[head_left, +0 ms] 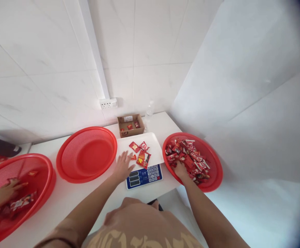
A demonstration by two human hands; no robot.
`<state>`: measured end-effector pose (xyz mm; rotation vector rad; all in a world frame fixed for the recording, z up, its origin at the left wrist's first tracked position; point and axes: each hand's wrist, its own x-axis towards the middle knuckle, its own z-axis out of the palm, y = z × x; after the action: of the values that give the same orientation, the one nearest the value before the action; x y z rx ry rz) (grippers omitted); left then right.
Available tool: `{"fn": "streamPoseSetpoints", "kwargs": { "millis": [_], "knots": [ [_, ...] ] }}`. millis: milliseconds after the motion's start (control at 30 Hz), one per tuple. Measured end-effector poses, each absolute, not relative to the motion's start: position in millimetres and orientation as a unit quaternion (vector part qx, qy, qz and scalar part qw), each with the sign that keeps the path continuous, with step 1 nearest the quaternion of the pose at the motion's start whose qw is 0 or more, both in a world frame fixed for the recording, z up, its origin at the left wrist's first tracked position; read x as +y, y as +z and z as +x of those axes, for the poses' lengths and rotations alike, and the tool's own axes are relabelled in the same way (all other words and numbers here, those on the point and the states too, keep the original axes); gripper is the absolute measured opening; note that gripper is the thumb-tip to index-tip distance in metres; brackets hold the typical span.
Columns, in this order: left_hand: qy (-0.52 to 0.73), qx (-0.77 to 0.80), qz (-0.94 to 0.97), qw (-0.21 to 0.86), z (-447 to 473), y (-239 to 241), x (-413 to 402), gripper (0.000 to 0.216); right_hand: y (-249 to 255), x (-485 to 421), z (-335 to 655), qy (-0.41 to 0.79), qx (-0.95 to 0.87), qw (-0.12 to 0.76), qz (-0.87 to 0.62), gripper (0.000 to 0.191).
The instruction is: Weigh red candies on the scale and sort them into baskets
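My left hand (122, 167) lies open, fingers spread, on the left edge of the white weighing scale (153, 137), close to a small red packet. A few red snack packets (140, 152) rest on the scale's white pan. My right hand (181, 169) reaches into the red basket (215, 162) at the right, which is full of red snack packets (188, 155). Its fingers are buried among the packets, so I cannot see whether they hold one.
An empty red basket (86, 153) sits left of the scale. Behind the scale stands a small cardboard box (130, 125) with a few red packets. At the far left another person's hand (4, 193) is in a third red basket (41, 165). White walls enclose the table corner.
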<state>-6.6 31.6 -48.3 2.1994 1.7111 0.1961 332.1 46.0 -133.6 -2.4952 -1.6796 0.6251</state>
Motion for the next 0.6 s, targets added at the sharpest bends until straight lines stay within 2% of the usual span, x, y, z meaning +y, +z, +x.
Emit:
{"fn": "streamPoseSetpoints", "kwargs": {
  "millis": [100,267,600],
  "knots": [
    [0.060,0.555,0.799,0.221,28,-51,39,0.063,-133,46,332,0.196,-0.549,0.034,-0.812,0.041],
    [0.045,0.538,0.818,0.200,55,-58,47,0.050,-133,45,332,0.191,-0.549,0.032,-0.813,0.039],
    [0.142,0.516,0.814,0.227,61,-56,46,0.028,-130,44,334,0.205,-0.555,0.040,-0.805,0.039]
  ]
}}
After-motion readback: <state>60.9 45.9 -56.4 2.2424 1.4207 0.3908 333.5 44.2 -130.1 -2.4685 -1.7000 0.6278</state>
